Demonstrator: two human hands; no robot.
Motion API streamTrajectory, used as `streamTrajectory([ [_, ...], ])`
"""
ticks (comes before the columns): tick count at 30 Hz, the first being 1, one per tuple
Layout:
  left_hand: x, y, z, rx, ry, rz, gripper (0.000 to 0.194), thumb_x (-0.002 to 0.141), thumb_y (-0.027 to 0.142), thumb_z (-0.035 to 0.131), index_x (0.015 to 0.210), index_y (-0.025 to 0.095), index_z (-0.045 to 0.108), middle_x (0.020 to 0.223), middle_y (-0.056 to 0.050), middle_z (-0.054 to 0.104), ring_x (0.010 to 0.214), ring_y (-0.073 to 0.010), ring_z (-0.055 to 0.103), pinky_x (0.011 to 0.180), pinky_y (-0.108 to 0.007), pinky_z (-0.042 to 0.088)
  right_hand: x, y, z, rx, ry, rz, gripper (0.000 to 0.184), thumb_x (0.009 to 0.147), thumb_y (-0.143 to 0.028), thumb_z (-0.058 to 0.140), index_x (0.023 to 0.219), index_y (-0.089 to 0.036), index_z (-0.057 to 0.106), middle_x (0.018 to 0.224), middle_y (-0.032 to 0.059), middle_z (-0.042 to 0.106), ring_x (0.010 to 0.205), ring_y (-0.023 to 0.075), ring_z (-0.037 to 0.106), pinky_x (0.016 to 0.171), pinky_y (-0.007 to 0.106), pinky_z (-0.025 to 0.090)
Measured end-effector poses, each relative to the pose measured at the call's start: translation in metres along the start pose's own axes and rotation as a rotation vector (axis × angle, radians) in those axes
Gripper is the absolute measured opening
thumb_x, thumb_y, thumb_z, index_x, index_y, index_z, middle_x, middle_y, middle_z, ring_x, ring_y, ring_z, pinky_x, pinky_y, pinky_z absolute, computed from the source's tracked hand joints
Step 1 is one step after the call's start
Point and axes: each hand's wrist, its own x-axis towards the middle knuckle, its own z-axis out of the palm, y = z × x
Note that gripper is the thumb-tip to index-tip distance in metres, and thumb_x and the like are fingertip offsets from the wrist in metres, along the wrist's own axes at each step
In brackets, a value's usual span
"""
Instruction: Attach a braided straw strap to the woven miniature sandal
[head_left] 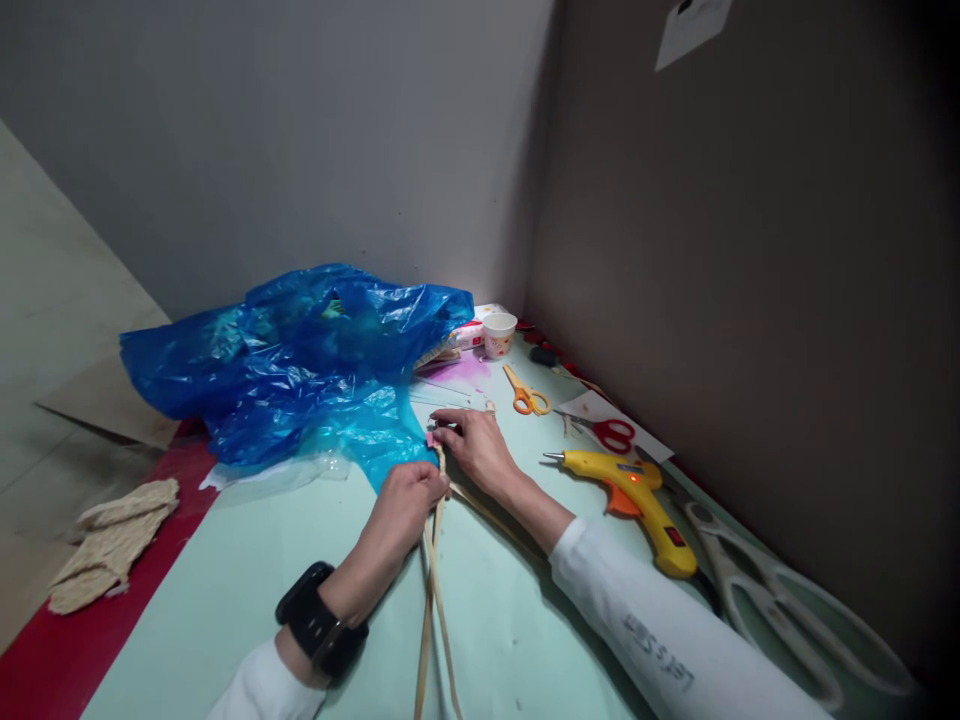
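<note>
My left hand [411, 500] pinches pale tan strips [427, 610], whose loose ends run down the table toward me. Just beyond it, my right hand [476, 445] is closed at the far end of the strips, by a small pink piece [430, 439] and what looks like a dark clip partly hidden by the fingers. Between the two hands the strips look twisted or braided together. One more strip [487, 515] passes off to the right beneath my right forearm.
A crumpled blue plastic bag [315, 360] covers the back left. To the right lie orange scissors [525, 392], red scissors [611, 434], a yellow glue gun [637, 500] with its light on, and large shears [780, 600]. A paper cup [499, 335] stands behind; folded cloth [112, 545] lies left.
</note>
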Motion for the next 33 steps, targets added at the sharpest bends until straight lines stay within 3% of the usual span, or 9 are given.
streamTrajectory([
  [5,-0.004,0.006,-0.002,0.005,-0.035,-0.033,0.018,0.062,0.034,0.06,0.053,0.019,0.053,0.043,0.008,0.032,0.039,-0.008,0.024,0.044,-0.025,0.013,-0.008,-0.003,-0.002,-0.102,-0.072,-0.052,0.018,0.089,-0.014,0.056,0.094,-0.018,0.073,0.097,0.0075,0.074,0.093,0.0211,0.065,0.078,0.027,0.041],
  [12,-0.01,0.008,-0.005,0.007,-0.074,-0.069,0.021,0.064,0.036,0.06,0.056,0.019,0.053,0.043,0.009,0.031,0.039,-0.0072,0.023,0.042,-0.024,0.011,-0.025,-0.007,-0.02,-0.191,-0.095,0.013,0.027,0.092,-0.01,0.048,0.114,-0.013,0.063,0.1,0.0125,0.071,0.091,0.0213,0.062,0.073,0.027,0.037],
  [18,-0.011,0.006,-0.005,-0.014,-0.116,-0.063,0.016,0.064,0.031,0.058,0.059,0.02,0.048,0.049,0.01,0.026,0.044,-0.0066,0.019,0.044,-0.023,0.012,-0.049,-0.027,-0.032,-0.178,-0.263,0.08,0.023,0.093,-0.022,0.05,0.082,-0.016,0.068,0.082,0.0106,0.072,0.074,0.0205,0.063,0.061,0.027,0.034],
  [24,-0.012,0.005,-0.007,0.025,-0.131,-0.04,0.02,0.066,0.034,0.058,0.059,0.02,0.046,0.051,0.01,0.026,0.046,-0.0076,0.021,0.045,-0.024,0.014,-0.057,-0.03,-0.029,-0.141,-0.329,0.107,0.023,0.093,-0.021,0.046,0.084,-0.016,0.067,0.077,0.0103,0.071,0.069,0.0193,0.062,0.057,0.026,0.033],
  [29,-0.012,0.004,-0.01,0.118,-0.119,0.007,0.02,0.069,0.035,0.056,0.059,0.021,0.047,0.051,0.009,0.028,0.047,-0.0093,0.024,0.047,-0.025,0.016,-0.056,-0.023,-0.027,-0.092,-0.32,0.084,0.02,0.087,-0.015,0.048,0.08,-0.016,0.067,0.083,0.0109,0.072,0.073,0.0194,0.061,0.058,0.026,0.032],
  [33,-0.011,0.004,-0.01,0.267,-0.078,0.109,0.021,0.072,0.032,0.055,0.055,0.021,0.047,0.05,0.006,0.036,0.049,-0.0115,0.029,0.05,-0.026,0.019,-0.058,-0.019,-0.023,-0.058,-0.257,0.1,0.026,0.089,-0.018,0.047,0.075,-0.017,0.068,0.073,0.0068,0.07,0.068,0.0172,0.058,0.058,0.027,0.03],
])
